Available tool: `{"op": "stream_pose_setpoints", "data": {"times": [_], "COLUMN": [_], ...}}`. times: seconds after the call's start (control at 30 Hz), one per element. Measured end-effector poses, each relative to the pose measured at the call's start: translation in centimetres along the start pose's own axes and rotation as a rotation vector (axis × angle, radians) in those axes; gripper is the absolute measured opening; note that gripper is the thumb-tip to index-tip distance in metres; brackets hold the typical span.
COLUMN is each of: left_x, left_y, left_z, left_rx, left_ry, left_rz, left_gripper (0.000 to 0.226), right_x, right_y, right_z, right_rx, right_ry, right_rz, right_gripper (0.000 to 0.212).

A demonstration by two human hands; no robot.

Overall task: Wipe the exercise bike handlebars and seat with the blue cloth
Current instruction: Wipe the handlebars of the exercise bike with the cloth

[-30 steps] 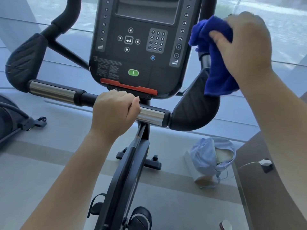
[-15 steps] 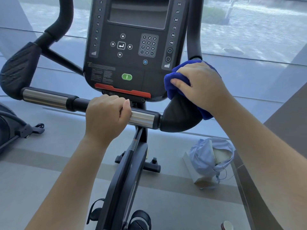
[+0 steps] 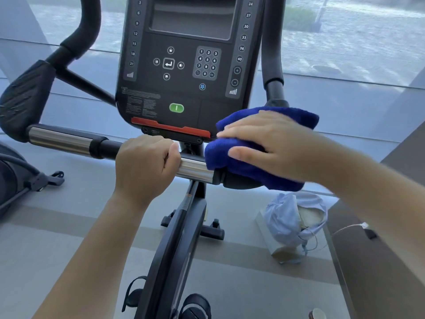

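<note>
The exercise bike's handlebars (image 3: pixel 62 139) run across the view, black with shiny metal sections, below the console (image 3: pixel 188 65). My left hand (image 3: pixel 145 166) is wrapped around the bar just left of the centre post. My right hand (image 3: pixel 276 143) presses the blue cloth (image 3: pixel 241 166) flat over the right black bend of the handlebars, and the cloth covers most of that pad. The right upright grip (image 3: pixel 272 65) rises above the cloth. The seat is out of view.
The bike frame (image 3: pixel 181 238) drops down the middle, with pedals (image 3: pixel 195 307) at the bottom edge. A pale blue bag (image 3: pixel 289 217) lies on a white box on the floor at right. Another machine (image 3: pixel 13 178) sits at the left edge. A dark ledge (image 3: pixel 379 261) with a charger runs along the right.
My right hand has brought the cloth down from the right upright grip onto the right bend and slid it leftward toward the metal section. My left hand has kept its grip.
</note>
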State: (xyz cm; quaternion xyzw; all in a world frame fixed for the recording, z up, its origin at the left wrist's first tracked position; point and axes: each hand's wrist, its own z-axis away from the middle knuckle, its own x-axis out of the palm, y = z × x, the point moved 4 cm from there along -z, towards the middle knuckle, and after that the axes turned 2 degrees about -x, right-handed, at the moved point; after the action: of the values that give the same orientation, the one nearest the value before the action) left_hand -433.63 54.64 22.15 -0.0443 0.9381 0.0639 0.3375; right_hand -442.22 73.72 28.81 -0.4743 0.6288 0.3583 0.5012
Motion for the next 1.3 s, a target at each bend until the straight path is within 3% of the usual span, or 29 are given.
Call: {"op": "stream_pose_setpoints", "data": {"times": [0.13,0.33,0.43,0.67,0.77,0.9,1.13,1.2,1.3], "left_x": [0.1,0.1,0.2,0.6,0.4,0.4,0.3,0.3,-0.2], "left_y": [-0.2,0.0,-0.1,-0.2,-0.1,0.1,0.4,0.7,0.9], "left_z": [0.0,0.1,0.2,0.4,0.4,0.4,0.2,0.1,0.0], "left_rx": [-0.017,-0.014,-0.034,-0.042,-0.037,-0.047,-0.083,-0.093,-0.123], "left_ry": [-0.004,-0.002,0.002,0.002,0.005,-0.011,-0.042,-0.081,-0.145], "left_rz": [0.004,0.021,0.011,-0.023,-0.006,0.006,-0.031,-0.033,-0.021], "left_gripper": [0.046,0.049,0.048,0.047,0.047,0.048,0.049,0.052,0.054], "right_x": [-0.6,0.1,0.8,3.6,2.6,-0.1,-1.6,-1.3,-0.3], "right_y": [3.6,3.1,0.2,-4.3,-2.1,3.8,6.9,6.2,3.6], "right_z": [-1.0,-1.7,-0.3,3.9,3.6,3.4,-0.5,-0.7,-0.5], "right_rx": [0.035,0.259,0.268,0.155,0.13,0.412,0.512,0.436,0.147], "right_ry": [0.114,0.342,0.483,0.746,0.762,0.776,0.7,0.639,0.556], "right_rz": [0.03,0.123,0.183,0.306,0.283,0.141,0.171,0.185,0.185], "right_gripper": [0.045,0.042,0.032,0.038,0.036,0.03,0.037,0.039,0.043]}}
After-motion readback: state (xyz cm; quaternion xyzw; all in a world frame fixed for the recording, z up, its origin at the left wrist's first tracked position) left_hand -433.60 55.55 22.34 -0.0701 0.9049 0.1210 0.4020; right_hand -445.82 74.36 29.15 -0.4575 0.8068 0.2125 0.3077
